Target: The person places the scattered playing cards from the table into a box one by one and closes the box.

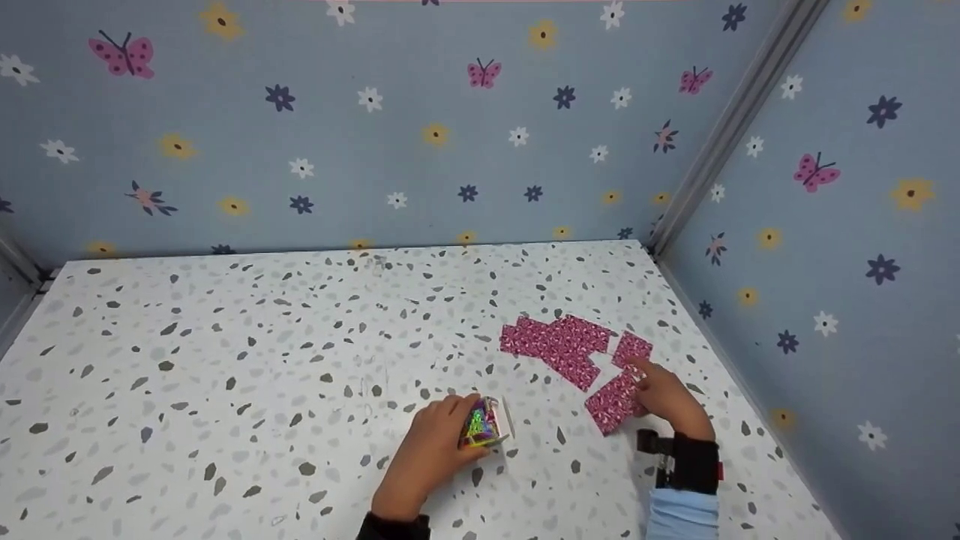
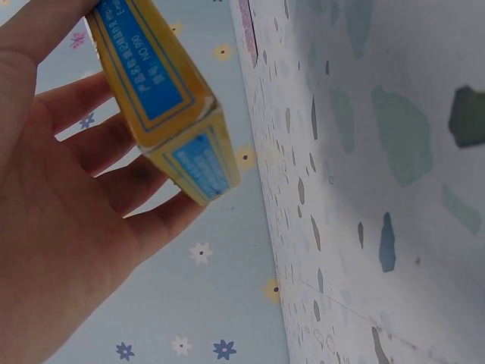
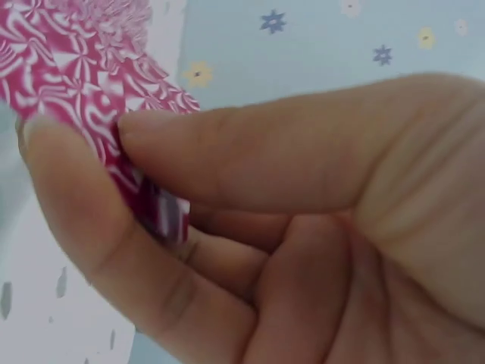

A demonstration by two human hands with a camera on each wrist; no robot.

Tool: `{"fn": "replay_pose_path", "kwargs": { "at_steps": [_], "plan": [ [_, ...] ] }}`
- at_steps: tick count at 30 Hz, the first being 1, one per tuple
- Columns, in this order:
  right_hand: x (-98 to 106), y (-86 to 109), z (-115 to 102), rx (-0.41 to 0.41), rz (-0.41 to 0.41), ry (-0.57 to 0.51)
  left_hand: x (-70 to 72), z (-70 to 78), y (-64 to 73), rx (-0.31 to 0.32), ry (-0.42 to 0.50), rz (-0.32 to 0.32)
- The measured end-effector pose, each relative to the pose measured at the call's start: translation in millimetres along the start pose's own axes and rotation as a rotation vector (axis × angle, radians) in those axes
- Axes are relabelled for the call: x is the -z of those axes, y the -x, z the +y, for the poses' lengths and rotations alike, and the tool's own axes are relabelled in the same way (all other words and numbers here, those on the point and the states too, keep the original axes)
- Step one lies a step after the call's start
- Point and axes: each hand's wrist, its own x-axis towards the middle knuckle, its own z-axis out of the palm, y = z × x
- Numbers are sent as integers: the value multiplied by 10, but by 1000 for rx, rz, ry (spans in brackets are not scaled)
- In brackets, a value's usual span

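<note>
My left hand [image 1: 431,446] holds a small card box [image 1: 480,424] above the speckled table, its end flap open toward the right. In the left wrist view that box [image 2: 155,83] shows yellow and blue sides with printed characters, and fingers of the left hand [image 2: 76,182] lie along it. On the right, my right hand [image 1: 671,397] pinches a pink-patterned playing card [image 1: 613,403]. The right wrist view shows the card [image 3: 83,83] between thumb and index finger of the right hand [image 3: 250,212]; whether it is one card or more, I cannot tell.
Several pink-patterned playing cards [image 1: 566,341] lie spread and partly overlapping on the white speckled table [image 1: 262,375]. One separate card [image 1: 632,349] lies close to the right hand. Flower-printed panels [image 1: 420,90] stand along the table's back and right sides.
</note>
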Motion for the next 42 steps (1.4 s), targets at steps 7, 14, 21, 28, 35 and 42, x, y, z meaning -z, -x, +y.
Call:
{"fn": "replay_pose_path", "kwargs": {
  "at_steps": [7, 14, 21, 28, 35, 42],
  "plan": [
    [-20, 85, -205, 101, 35, -42, -9, 0, 7, 0, 10, 3],
    [-64, 236, -432, 203, 35, -95, -15, 27, 1, -7, 19, 7],
    [-145, 383, -653, 306, -13, -257, -41, 42, -3, -29, -4, 17],
    [-297, 385, -858, 317, -117, -353, -44, 41, 9, -35, -10, 42],
    [-469, 278, -980, 364, -194, -370, -37, 54, 3, -31, -8, 71],
    [-522, 253, -997, 368, -192, -348, -17, 70, -11, 3, 10, 51]
  ]
}}
